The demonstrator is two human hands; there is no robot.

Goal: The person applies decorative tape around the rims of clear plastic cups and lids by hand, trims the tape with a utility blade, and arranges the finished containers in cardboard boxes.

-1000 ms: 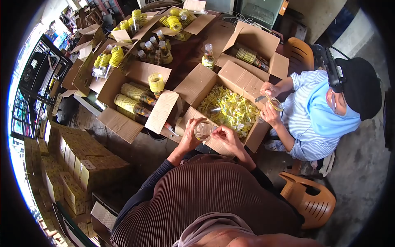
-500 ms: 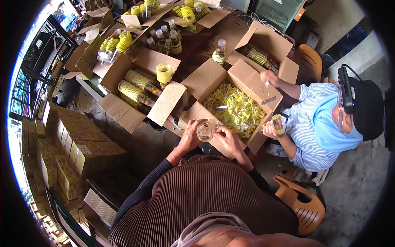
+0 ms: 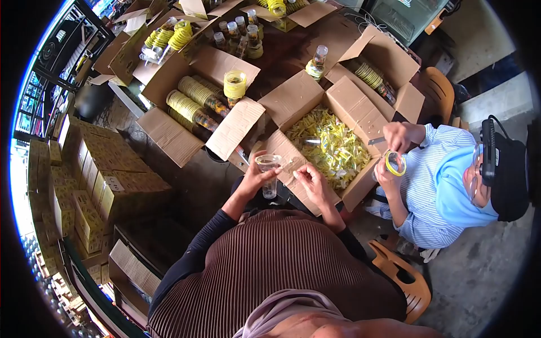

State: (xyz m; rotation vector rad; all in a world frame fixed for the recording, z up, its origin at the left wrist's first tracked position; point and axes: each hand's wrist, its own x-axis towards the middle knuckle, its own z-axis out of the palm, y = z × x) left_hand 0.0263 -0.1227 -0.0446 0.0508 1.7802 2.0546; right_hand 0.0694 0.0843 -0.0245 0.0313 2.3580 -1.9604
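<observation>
Cup [image 3: 270,178], clear and open-mouthed, is grasped in the left hand [image 3: 256,177], the fingers being wrapped around its side just below the rim. Its mouth is presented at the upper end, and its base projects below the grip. The right hand [image 3: 313,183] is positioned just to the right of the cup, with a narrow gap left between fingertips and rim. Its fingers are bent, and thumb and forefinger are brought together; whether anything thin is pinched there cannot be told.

A carton [image 3: 360,112] filled with yellow strips [image 3: 327,141] is located directly ahead of the right hand. Its near flap [image 3: 288,159] is extended behind the gap between the two hands. Ahead and to the left of the left hand, a second carton [image 3: 169,135] is placed, in which yellow-ringed stacks [image 3: 189,107] are laid on their sides. A short stack [image 3: 234,84] is stood upright at the right side of that carton. A third carton [image 3: 394,53], also loaded with yellow-ringed stacks, is set farther ahead, to the right of both hands.

To the right of the right hand, a yellow-rimmed cup [image 3: 396,163] is held by a co-worker [image 3: 434,180] with both hands at it. A blade [image 3: 376,141] is seen just beside the co-worker's upper hand; whether it is held cannot be told. An orange chair [image 3: 414,290] is situated behind and to the right of the right hand.
</observation>
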